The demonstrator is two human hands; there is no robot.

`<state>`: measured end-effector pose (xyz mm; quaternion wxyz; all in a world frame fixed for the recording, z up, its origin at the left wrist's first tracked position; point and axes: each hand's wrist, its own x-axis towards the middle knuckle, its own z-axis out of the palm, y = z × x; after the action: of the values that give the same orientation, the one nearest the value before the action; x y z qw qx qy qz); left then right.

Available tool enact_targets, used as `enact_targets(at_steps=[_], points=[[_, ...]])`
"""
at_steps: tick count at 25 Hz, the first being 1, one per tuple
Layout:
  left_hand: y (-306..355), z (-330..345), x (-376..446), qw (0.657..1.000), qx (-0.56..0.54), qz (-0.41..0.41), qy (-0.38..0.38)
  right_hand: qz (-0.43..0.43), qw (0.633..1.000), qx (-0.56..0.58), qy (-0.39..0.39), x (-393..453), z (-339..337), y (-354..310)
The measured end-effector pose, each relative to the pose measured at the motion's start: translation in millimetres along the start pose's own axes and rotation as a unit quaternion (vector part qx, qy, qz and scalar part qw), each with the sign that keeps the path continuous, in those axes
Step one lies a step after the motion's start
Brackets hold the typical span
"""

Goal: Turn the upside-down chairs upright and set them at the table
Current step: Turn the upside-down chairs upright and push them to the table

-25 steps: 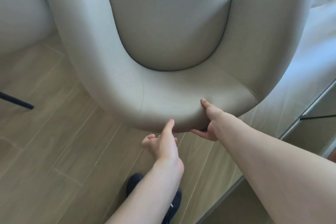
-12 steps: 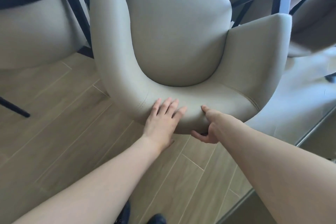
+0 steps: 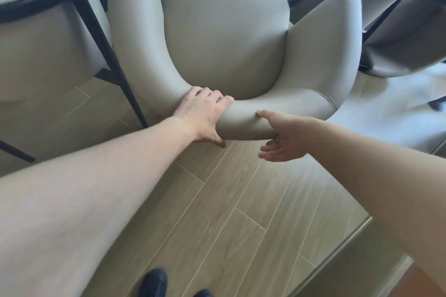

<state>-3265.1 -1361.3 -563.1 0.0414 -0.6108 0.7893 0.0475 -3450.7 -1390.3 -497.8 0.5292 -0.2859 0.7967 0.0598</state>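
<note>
L hand (image 3: 205,113) clamps the chair (image 3: 224,38) backrest rim w/ fingers over the top, thumb under, R hand (image 3: 282,140) loose-open w/ just its thumb on the same rim, seat stretching straight ahead, so L leads.

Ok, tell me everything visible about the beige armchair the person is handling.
The beige armchair is a tub-style seat in smooth, leather-like upholstery with stitched seams. Its curved backrest wraps round into two arms about a rounded seat cushion. It stands upright on the wood-look floor, its legs hidden, close beside other chairs with dark frames. The left hand grips the top edge of the backrest; the right hand touches it with the thumb, fingers loose below.
</note>
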Motion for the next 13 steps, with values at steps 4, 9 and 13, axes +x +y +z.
enact_targets(at_steps=[4, 9, 13], points=[[-15.3, -17.3, 26.2, 1.000, 0.009, -0.017, 0.004, -0.380, 0.822, -0.310, 0.292, 15.1, -35.4, 1.0], [-27.0, -30.4, 45.8, 0.999, 0.019, -0.028, 0.010, -0.424, 0.740, -0.457, 0.252, 41.3, -42.7, -7.8], [-32.9, -30.6, 51.8, 0.999, 0.027, -0.024, 0.035, -0.414, 0.688, -0.520, 0.293, 53.4, -41.1, -45.2]])
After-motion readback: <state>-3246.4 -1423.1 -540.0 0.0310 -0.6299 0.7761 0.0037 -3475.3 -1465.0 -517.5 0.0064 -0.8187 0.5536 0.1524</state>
